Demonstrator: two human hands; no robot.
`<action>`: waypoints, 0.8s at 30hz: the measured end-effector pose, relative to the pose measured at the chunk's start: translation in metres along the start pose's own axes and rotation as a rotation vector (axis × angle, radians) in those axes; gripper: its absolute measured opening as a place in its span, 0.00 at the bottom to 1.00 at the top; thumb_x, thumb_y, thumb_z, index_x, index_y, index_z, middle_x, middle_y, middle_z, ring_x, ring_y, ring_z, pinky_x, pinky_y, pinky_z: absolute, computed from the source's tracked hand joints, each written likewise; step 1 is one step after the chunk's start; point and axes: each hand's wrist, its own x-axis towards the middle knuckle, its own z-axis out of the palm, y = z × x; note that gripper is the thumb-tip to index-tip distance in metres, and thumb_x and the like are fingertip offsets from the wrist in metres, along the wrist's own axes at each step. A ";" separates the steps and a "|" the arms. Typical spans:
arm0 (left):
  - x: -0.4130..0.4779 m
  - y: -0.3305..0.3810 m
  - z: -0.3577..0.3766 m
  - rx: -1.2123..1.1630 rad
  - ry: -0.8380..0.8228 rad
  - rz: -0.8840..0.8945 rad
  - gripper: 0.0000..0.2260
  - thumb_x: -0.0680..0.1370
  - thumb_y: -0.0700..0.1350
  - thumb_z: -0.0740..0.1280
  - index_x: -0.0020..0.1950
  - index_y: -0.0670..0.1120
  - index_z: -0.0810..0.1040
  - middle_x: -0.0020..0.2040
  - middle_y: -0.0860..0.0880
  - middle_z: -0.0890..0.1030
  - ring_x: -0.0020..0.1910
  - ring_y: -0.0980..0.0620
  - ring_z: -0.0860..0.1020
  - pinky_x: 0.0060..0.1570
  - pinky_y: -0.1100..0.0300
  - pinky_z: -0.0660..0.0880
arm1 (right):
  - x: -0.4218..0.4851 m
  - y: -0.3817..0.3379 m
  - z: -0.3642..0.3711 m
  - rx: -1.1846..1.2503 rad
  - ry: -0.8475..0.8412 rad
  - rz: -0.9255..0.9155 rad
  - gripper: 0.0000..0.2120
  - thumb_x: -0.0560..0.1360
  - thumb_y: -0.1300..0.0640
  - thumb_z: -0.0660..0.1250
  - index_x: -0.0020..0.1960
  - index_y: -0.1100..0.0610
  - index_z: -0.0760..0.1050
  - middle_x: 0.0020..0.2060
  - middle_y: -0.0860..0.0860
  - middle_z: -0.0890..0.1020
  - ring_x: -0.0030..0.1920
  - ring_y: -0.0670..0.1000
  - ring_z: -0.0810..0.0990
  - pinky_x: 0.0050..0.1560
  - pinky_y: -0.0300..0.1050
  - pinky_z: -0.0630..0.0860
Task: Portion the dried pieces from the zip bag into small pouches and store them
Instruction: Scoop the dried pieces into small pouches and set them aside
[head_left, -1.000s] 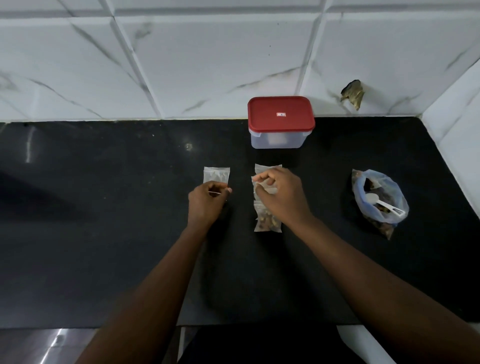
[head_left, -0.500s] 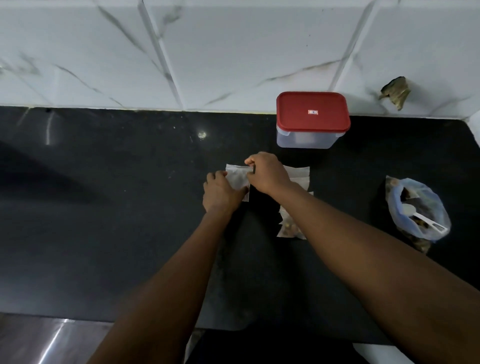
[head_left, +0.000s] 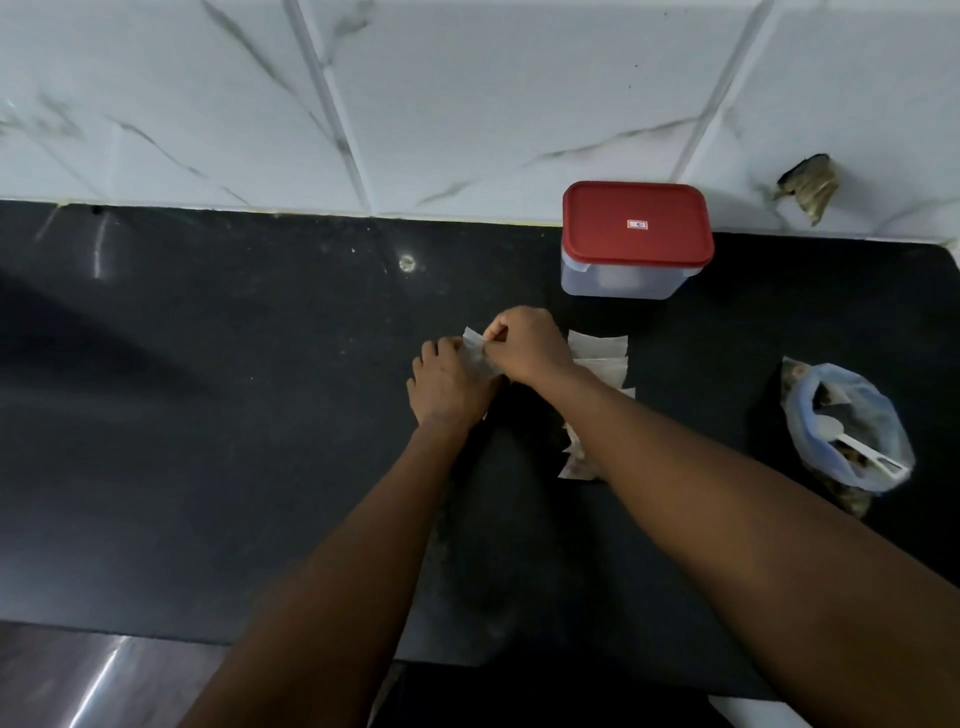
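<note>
Opening the small pouch (head_left: 474, 340) is, I judge, the step in hand. In the head view, the left grip (head_left: 449, 387) holds the pouch against the worktop (head_left: 234, 441) and the right grip (head_left: 527, 345) pinches its top edge, so both are closed on it. I'd part the mouth gently and keep the base flat. The zip bag (head_left: 852, 415) with its spoon (head_left: 831, 428) lies well apart at right. The filled pouches (head_left: 600, 353) sit just beside the right wrist.

Single head view, looking forward-down, close over black counter (head_left: 208, 415).
</note>
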 end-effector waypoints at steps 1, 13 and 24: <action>-0.001 0.002 -0.001 -0.028 0.007 0.014 0.35 0.73 0.59 0.76 0.74 0.45 0.69 0.70 0.45 0.72 0.68 0.45 0.72 0.68 0.46 0.71 | -0.002 0.000 -0.005 0.048 -0.009 0.011 0.03 0.76 0.57 0.73 0.46 0.53 0.86 0.44 0.48 0.86 0.45 0.47 0.84 0.49 0.48 0.84; -0.042 0.080 -0.001 -0.449 0.034 0.434 0.35 0.67 0.54 0.81 0.70 0.49 0.70 0.64 0.52 0.77 0.64 0.53 0.76 0.65 0.54 0.76 | -0.071 0.034 -0.118 0.613 -0.017 0.138 0.11 0.81 0.53 0.65 0.53 0.58 0.83 0.50 0.56 0.84 0.53 0.54 0.82 0.52 0.52 0.83; -0.091 0.164 0.063 -0.398 -0.028 0.678 0.28 0.68 0.55 0.78 0.63 0.52 0.71 0.57 0.52 0.77 0.55 0.50 0.78 0.55 0.44 0.78 | -0.134 0.136 -0.188 0.708 0.156 0.207 0.07 0.76 0.56 0.72 0.47 0.58 0.87 0.42 0.53 0.88 0.46 0.52 0.87 0.49 0.52 0.85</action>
